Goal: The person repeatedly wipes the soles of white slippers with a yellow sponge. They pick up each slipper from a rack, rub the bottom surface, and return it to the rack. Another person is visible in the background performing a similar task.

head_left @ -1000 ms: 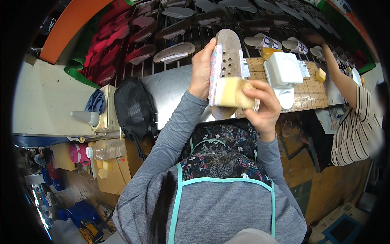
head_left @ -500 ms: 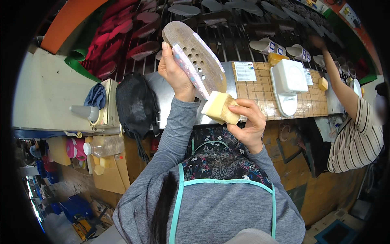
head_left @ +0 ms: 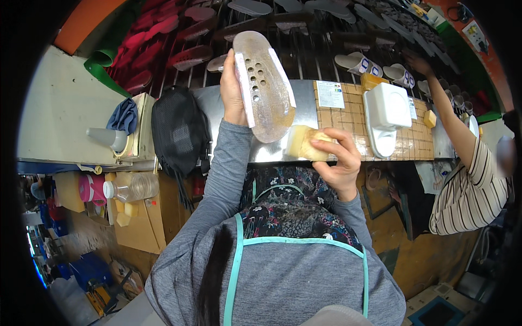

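My left hand [head_left: 231, 89] holds up a shoe sole [head_left: 265, 87], white at the edge and brownish on its face, with several round holes near the top. My right hand [head_left: 340, 163] grips a pale yellow sponge block [head_left: 304, 144] just below and right of the sole's lower end, almost touching it. Both hands are over a metal bench top [head_left: 310, 111].
A black bag [head_left: 178, 130] lies left of my arm. A white box [head_left: 387, 106] sits on a checkered mat [head_left: 348, 117]. Racks of soles [head_left: 304, 22] run behind. A person in a striped shirt [head_left: 470, 190] reaches to the rack at right. A bottle [head_left: 130, 187] lies lower left.
My left hand has turned the sole and lifted it leftward, so its holed face shows. My right hand with the sponge has dropped lower, off the sole's face to its lower end.
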`<state>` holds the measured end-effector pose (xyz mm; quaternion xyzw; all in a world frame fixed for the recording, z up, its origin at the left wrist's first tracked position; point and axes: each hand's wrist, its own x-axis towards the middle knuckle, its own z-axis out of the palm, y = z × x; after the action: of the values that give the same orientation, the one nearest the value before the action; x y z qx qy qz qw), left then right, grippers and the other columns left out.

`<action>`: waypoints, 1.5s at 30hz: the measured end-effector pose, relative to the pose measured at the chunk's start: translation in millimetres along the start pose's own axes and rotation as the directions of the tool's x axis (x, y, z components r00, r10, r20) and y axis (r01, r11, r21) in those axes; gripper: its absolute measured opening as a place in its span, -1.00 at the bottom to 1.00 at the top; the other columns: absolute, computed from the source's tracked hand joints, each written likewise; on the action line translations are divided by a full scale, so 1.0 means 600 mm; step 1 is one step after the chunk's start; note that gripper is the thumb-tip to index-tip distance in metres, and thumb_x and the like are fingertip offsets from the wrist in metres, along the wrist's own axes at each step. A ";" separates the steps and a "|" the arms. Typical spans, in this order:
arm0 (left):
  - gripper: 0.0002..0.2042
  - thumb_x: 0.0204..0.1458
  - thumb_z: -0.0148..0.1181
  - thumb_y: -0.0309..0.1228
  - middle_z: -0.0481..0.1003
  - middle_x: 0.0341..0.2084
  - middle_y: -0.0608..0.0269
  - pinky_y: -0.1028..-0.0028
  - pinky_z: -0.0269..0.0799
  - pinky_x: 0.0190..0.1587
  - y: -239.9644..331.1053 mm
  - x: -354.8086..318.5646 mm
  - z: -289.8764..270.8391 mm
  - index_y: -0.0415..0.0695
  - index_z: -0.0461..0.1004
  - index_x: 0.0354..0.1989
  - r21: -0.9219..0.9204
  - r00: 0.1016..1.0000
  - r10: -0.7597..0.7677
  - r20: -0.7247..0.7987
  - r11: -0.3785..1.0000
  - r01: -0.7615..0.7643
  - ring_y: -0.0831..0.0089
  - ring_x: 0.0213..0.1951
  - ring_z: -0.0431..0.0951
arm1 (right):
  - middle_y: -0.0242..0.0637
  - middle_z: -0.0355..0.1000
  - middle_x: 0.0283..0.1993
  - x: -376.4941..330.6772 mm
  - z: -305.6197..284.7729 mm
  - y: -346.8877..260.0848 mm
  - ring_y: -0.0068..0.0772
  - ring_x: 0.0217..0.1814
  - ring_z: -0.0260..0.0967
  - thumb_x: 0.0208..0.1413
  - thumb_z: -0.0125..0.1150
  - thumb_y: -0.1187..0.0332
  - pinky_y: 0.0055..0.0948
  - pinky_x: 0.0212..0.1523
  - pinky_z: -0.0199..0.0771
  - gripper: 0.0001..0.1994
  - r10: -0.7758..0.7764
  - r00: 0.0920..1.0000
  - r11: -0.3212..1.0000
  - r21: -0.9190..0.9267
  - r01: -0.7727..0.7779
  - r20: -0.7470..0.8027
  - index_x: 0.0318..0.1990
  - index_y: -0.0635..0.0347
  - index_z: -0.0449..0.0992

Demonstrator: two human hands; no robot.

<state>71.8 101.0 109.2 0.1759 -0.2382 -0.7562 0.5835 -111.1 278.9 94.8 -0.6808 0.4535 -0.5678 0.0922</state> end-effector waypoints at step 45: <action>-0.53 0.26 -0.11 -0.02 0.58 -0.39 0.21 0.50 0.58 -0.38 -0.086 -0.022 0.019 -0.23 0.47 -0.08 0.220 0.998 -0.020 -0.060 0.975 0.032 0.47 -0.43 0.62 | -0.29 0.40 -0.21 -0.015 0.011 -0.022 -0.33 -0.20 0.38 -0.50 0.46 0.45 -0.32 -0.13 0.22 -0.48 -0.114 0.984 0.951 -0.301 0.068 -0.135 -0.16 -0.02 0.64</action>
<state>27.8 126.3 89.6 0.2645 -0.3018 -0.7272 0.5570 -98.2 290.3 95.0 -0.6623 0.5069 -0.5471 -0.0714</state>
